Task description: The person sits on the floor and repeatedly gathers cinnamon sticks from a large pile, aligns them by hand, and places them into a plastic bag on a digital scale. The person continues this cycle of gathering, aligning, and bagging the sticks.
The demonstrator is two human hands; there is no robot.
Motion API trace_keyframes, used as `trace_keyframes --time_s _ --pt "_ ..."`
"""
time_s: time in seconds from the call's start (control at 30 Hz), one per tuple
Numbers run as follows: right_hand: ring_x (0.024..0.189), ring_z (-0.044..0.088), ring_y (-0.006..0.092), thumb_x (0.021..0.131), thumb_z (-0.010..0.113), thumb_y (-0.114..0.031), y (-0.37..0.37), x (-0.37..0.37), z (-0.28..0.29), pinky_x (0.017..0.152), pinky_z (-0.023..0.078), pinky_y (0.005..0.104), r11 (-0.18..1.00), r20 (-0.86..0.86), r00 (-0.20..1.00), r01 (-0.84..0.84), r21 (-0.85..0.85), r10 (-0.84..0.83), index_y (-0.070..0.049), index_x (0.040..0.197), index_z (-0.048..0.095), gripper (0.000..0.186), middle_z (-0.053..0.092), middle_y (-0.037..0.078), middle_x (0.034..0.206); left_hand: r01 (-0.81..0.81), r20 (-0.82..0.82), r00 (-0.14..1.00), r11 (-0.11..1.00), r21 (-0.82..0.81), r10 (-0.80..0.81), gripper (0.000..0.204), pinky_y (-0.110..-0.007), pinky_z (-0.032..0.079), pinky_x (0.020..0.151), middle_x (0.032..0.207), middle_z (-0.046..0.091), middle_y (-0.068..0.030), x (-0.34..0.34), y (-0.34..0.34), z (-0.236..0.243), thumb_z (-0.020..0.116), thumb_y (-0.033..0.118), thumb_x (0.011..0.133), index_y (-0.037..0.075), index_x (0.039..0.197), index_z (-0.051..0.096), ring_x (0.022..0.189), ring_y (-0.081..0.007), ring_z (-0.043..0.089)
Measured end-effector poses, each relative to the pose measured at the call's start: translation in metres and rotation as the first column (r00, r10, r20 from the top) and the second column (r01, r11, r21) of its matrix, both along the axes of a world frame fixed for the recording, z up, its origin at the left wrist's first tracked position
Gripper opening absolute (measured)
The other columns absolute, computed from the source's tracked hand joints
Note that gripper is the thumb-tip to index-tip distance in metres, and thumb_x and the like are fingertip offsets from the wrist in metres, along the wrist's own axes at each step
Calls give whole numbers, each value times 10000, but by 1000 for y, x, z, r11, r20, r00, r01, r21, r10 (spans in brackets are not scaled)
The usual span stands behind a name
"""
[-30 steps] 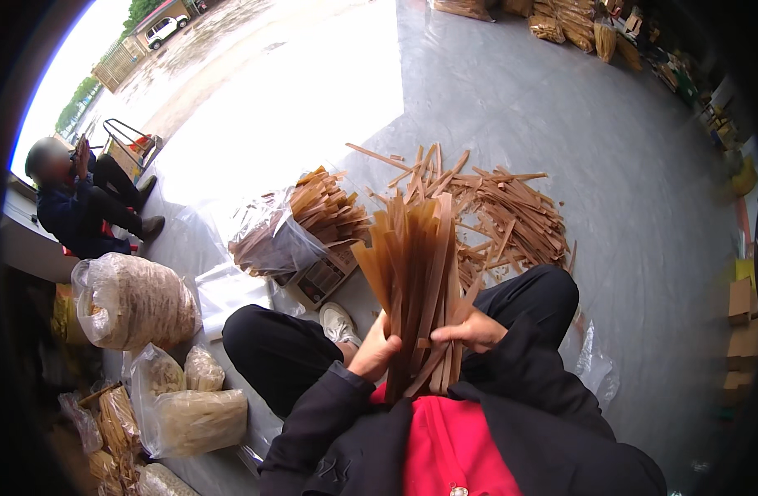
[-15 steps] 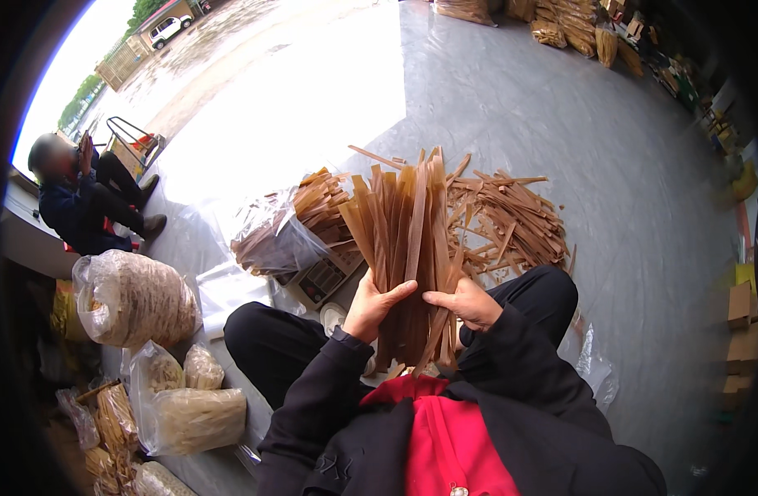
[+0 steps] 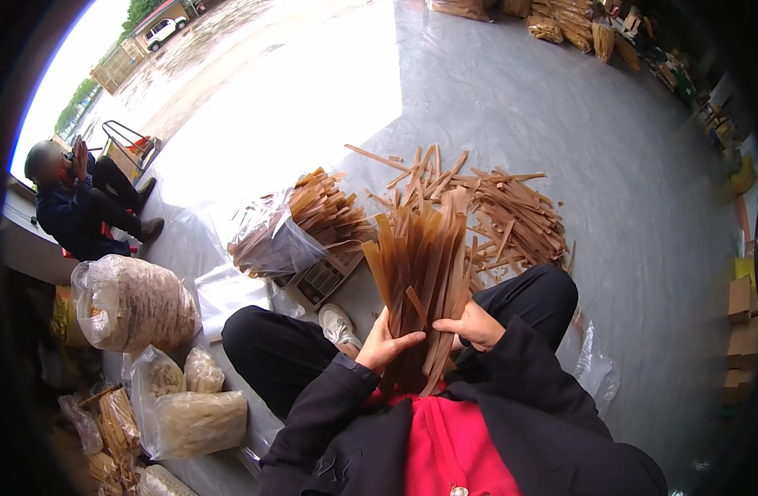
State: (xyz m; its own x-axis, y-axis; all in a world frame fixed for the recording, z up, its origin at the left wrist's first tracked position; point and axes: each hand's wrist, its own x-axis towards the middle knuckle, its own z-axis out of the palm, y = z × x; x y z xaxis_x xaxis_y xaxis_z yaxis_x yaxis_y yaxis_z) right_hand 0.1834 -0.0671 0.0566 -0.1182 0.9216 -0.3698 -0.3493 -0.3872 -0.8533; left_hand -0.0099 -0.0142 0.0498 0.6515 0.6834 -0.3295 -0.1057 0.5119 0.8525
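Observation:
A thick bundle of flat brown dried strips (image 3: 416,256) stands fanned out between my hands, its upper ends leaning away from me. My left hand (image 3: 386,343) is closed around its left side, thumb across the front. Opposite it, my right hand (image 3: 476,325) grips the lower right side, thumb also in front. The bundle's lower ends come close to my red top. Beyond it, more loose strips (image 3: 519,219) lie in a heap on the floor. Left of the bundle, a clear plastic bag (image 3: 284,252) full of similar strips rests by a scale (image 3: 317,283).
Large filled plastic bags (image 3: 135,302) and smaller ones (image 3: 201,422) stand at my left. A person (image 3: 81,198) sits farther left, near a hand cart (image 3: 131,149). Cardboard boxes (image 3: 738,331) line the right edge, and packed sacks (image 3: 561,25) sit at the back.
Both hands have lowered the bundle toward my body and slightly right. Its top sits lower, uncovering strips on the floor behind it. The seated person's hands have risen a little.

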Motion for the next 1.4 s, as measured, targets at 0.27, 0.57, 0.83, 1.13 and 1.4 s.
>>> trace_keyframes --time_s 0.27,0.57,0.83,1.13,1.4 --pt "1208 426 198 770 609 0 -20 -15 -15 1015 343 333 991 73 993 -102 85 95 -1 1382 253 707 459 122 1289 -89 -58 995 993 -82 85 666 -330 428 949 1199 549 -82 -3 -3 -7 719 -21 745 43 1308 368 1096 -186 535" --pt "1192 433 192 694 805 -157 47 -15 32 1000 358 315 883 339 912 50 466 -231 -34 1388 231 909 431 103 1303 54 190 981 998 -45 -45 740 -293 120 1111 1514 89 -91 38 45 59 372 428 970 51 1457 -39 1381 -174 119" --pt "1050 525 163 688 761 -38 55 -8 25 831 479 302 945 83 988 95 314 -127 -32 1323 310 779 499 69 1180 91 123 990 967 -236 -63 530 -302 408 921 1285 469 -38 43 79 62 561 273 918 76 1361 346 1127 -145 481" --pt "1335 251 322 673 789 -377 24 -26 20 1083 264 338 888 496 859 -321 331 126 138 1380 5 1175 211 310 1404 114 -3 993 981 -159 -116 508 -332 505 774 1016 603 -79 29 68 38 716 49 717 38 1178 502 872 -181 612" --pt "1254 405 348 809 658 -208 21 11 53 1001 375 359 802 792 591 -543 250 154 -5 1390 294 715 366 252 1372 215 209 968 895 -391 -141 545 -383 521 816 1115 592 -138 -7 71 -3 637 82 751 3 1259 455 936 -256 632"
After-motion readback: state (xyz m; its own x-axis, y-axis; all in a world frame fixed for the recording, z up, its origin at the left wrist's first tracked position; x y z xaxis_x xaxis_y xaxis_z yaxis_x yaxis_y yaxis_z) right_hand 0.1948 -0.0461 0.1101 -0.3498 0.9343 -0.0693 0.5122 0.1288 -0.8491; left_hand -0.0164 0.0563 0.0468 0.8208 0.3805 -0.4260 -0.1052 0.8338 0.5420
